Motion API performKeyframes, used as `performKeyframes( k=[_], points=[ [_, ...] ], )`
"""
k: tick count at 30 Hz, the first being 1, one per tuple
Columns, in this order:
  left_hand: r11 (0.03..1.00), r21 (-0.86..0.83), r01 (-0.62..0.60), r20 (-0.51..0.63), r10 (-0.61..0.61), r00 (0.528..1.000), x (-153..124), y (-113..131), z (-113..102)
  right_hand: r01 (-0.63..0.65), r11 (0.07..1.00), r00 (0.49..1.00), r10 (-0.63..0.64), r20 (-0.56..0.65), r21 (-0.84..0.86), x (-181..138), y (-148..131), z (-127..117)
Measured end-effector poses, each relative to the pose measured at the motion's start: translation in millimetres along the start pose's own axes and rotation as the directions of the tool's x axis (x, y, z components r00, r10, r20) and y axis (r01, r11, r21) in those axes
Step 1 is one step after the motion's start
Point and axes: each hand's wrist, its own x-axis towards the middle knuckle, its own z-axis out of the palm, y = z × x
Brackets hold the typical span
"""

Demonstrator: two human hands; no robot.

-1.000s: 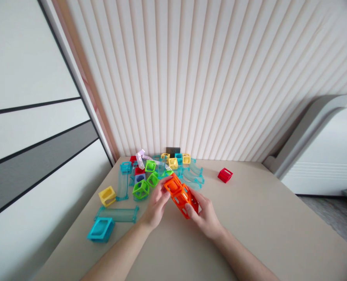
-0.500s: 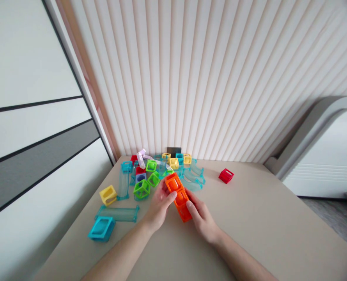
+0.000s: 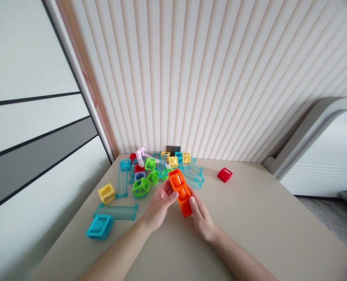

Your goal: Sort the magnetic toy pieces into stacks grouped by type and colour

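Between my hands, above the table, tilts a row of joined orange blocks [image 3: 181, 193], hollow cube-like pieces with curved inner channels. My left hand [image 3: 161, 205] grips its left side, with the thumb on the middle block and the other fingers mostly hidden behind. On the lower right side, my right hand [image 3: 201, 216] holds the row with its thumb near the bottom block. Just beyond my left hand lie a green cube frame [image 3: 140, 187] and another green block [image 3: 153, 177].
A red block [image 3: 225, 175] sits apart on the right. On the left are a yellow block [image 3: 106, 193], a blue block [image 3: 100, 226] and a clear teal track piece [image 3: 117, 212]. More blocks and tracks are heaped by the ribbed wall [image 3: 188, 78], near a black socket [image 3: 173, 149].
The orange row has turned slightly more upright in my hands and shifted a little to the right. Both hands keep hold of it. The view has moved slightly.
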Motion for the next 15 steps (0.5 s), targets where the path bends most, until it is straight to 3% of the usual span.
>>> performKeyframes(
  k=[7,15],
  points=[
    [0.997,0.071,0.005,-0.029,-0.003,1.000,-1,3,-4,0.067,0.996,0.998,-0.067,0.003,-0.061,4,-12,-6],
    [0.982,0.160,0.096,-0.015,-0.095,0.995,-5,3,1,-0.033,0.988,0.999,0.036,-0.019,0.152,13,-14,-9]
  ],
)
